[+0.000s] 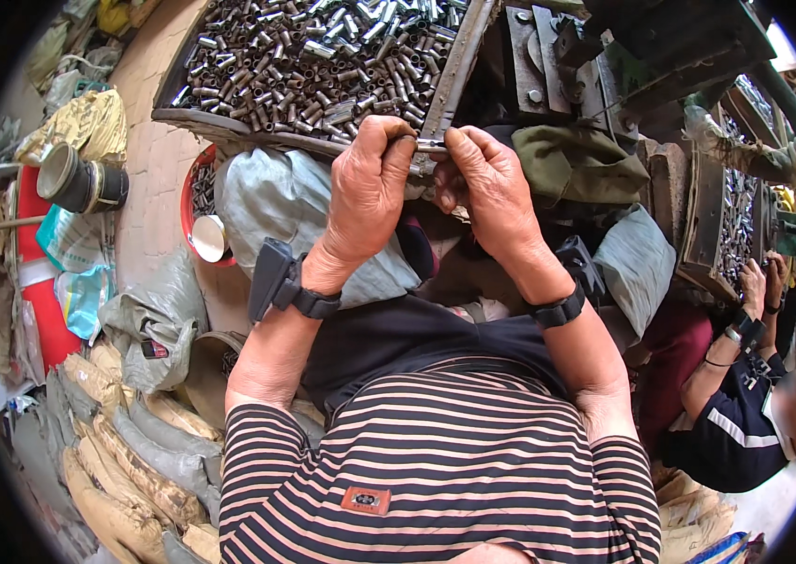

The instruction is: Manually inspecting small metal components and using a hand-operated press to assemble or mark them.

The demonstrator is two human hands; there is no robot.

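Note:
Both hands meet at the near edge of a wooden tray [459, 75] heaped with small metal tubes [323, 70], some shiny and some dark. My left hand [367, 188] is closed, thumb and forefinger pinching one end of a small thin metal piece [432, 145]. Its other end sits in the pinch of my right hand [492, 188], which is closed as well. The piece lies about level between the fingertips. Fingers cover much of it, so I cannot tell its exact kind. A grey cloth [295, 216] drapes below my left hand.
A dark metal machine [558, 61] stands beyond my right hand, with an olive cloth [577, 164] below it. At far right a co-worker's hands [763, 282] reach toward another tray [702, 211]. On the left are a red basin [187, 202] and several stacked sacks [125, 461].

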